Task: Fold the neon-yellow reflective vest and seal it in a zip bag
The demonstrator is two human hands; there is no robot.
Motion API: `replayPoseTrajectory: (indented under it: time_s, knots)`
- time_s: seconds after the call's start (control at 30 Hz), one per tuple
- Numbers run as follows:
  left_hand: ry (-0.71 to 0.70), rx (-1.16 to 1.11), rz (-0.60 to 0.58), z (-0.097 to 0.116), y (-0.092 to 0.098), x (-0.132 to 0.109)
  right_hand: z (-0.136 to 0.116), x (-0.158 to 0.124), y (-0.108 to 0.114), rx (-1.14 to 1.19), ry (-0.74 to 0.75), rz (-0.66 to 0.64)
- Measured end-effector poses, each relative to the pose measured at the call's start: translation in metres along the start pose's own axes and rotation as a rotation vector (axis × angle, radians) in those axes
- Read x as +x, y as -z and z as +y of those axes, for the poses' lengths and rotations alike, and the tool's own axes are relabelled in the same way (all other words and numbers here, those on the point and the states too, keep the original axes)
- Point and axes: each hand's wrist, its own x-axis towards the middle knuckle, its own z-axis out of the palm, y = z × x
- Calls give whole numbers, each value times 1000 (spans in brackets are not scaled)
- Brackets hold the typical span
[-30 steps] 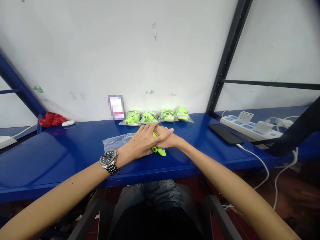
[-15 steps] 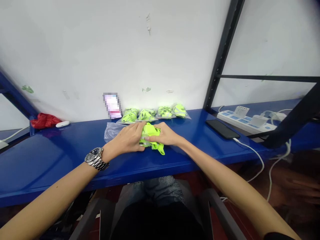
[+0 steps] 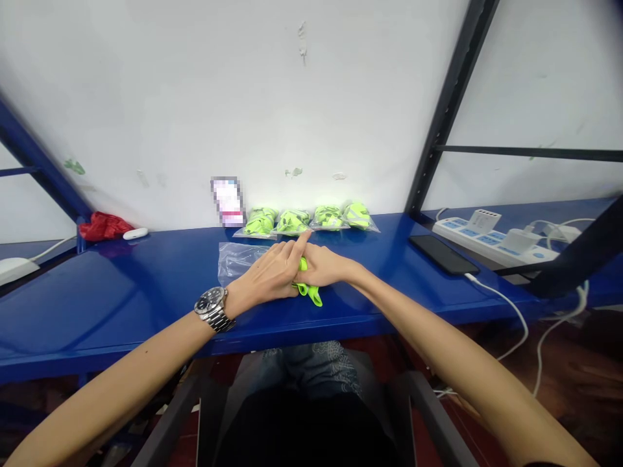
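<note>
both hands, left hand (image 3: 270, 275) over right hand (image 3: 325, 267), press flat, fingers together, on the neon-green cloth (image 3: 309, 293), which seemingly trails toward the person.

bare forearms, silver wristwatch (image 3: 212, 307), dark patterned trousers (image 3: 311, 370)

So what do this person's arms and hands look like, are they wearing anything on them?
Both forearms are bare, with no sleeves in view and no gloves. The left hand has a silver metal wristwatch at the wrist, with a dark round dial and a link bracelet. The right hand and its wrist carry nothing. No rings can be made out on either hand.
</note>
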Motion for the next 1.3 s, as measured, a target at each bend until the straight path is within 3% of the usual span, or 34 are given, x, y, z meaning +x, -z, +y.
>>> replayPoseTrajectory:
  time_s: [0.1, 0.3, 0.37, 0.47, 0.6, 0.77, 0.9, 1.1, 1.2, 1.3]
  knots:
    - [-19, 14, -16, -1, 1, 1, -2, 1, -2, -98, -4, -61]
    - [-67, 7, 84, 3, 25, -4, -11, -7, -10, -297, -125, 130]
    - [27, -88, 172, 5, 33, -7, -15, -11, -11, -386, -187, 154]
    - [275, -207, 256, 5, 32, -12, -22, -17, -13, -514, -246, 173]
    - [453, -337, 178, 5, 19, -14, -32, -19, -17, -621, -245, 140]
    - [436, -135, 47, 4, 20, -18, -40, -18, -16, -694, -150, 62]
    - [351, -196, -2, 5, 25, -16, -41, -17, -14, -701, -105, 37]
    - [310, -442, 111, 18, 12, -12, -31, -9, -23, -625, -201, 75]
    - [317, -522, 122, 15, 7, -15, -21, -10, -14, -504, -104, 63]
    - [384, -579, 156, 8, 7, -22, -9, -17, 1, -252, 89, 2]
